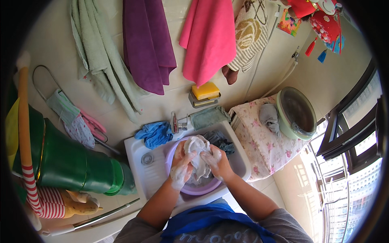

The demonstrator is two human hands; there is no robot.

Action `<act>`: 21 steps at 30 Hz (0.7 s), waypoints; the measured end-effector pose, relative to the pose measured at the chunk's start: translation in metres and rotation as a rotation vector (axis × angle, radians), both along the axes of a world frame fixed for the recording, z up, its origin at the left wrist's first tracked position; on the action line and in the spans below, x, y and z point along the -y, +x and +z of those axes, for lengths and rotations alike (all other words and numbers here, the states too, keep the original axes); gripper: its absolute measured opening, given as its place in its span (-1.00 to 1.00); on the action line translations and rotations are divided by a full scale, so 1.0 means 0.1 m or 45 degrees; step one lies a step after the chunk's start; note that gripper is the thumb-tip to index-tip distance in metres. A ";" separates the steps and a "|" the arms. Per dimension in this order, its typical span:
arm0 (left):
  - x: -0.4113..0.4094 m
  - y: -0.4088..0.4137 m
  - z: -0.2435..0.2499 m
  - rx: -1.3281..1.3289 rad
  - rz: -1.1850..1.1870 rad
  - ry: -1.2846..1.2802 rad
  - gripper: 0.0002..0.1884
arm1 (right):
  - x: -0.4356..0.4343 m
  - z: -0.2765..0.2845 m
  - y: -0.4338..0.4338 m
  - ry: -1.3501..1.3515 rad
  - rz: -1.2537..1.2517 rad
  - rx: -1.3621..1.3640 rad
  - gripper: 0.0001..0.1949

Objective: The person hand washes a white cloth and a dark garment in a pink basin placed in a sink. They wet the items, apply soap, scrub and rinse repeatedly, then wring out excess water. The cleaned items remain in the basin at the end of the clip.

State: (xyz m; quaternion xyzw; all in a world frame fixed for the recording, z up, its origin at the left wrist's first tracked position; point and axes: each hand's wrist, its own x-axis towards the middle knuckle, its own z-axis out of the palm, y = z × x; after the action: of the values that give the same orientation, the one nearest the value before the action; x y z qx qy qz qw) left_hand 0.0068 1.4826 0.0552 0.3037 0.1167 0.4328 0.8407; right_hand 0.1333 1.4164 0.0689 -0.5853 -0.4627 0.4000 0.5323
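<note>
A wet white cloth (199, 152) with suds on it is held up between my two hands. My left hand (181, 165) grips its left side, and my right hand (218, 161) grips the right side; foam covers the fingers of both. Below them a purple plastic basin (200, 192) with sudsy water stands in a white laundry sink (152, 185). Dark wet cloths (217, 139) lie in the sink behind the basin, to the right. A blue cloth (155, 133) rests on the sink's back left rim beside the metal faucet (174, 123).
A yellow soap bar (205, 90) sits in a wall holder. Towels, among them a purple one (147, 45) and a pink one (209, 45), hang above. At right a green basin (282, 121) stands on a flowered cover (258, 145). A large green container (67, 155) is at left.
</note>
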 end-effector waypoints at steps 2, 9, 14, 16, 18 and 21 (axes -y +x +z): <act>-0.09 -0.06 -0.01 -0.060 -0.051 0.000 -0.78 | -0.02 0.06 0.09 -0.057 0.155 -0.124 -0.76; -0.18 -0.16 -0.14 0.056 0.002 -0.027 -0.73 | -0.04 0.07 0.34 -0.225 0.088 -0.276 -0.78; -0.01 0.06 -0.05 0.002 -0.024 -0.310 -0.80 | -0.19 -0.12 0.25 -0.066 -0.216 -0.753 -0.85; 0.00 0.07 -0.15 0.096 -0.190 -0.256 -0.81 | -0.32 -0.18 0.13 0.061 -0.424 -0.632 -0.85; -0.04 0.12 -0.41 0.247 -0.250 -0.256 -0.79 | -0.36 -0.11 -0.14 0.222 -0.456 -0.210 -0.85; 0.00 0.27 -0.45 0.107 0.021 -0.419 -0.79 | -0.22 0.10 -0.37 0.854 -0.222 1.106 -0.80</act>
State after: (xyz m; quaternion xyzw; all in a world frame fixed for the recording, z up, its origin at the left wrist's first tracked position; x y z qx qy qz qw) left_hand 0.0336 1.4823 0.0102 0.1423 0.1531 0.4272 0.8796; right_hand 0.0966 1.4383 0.0789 -0.5310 -0.6915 -0.0927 0.4808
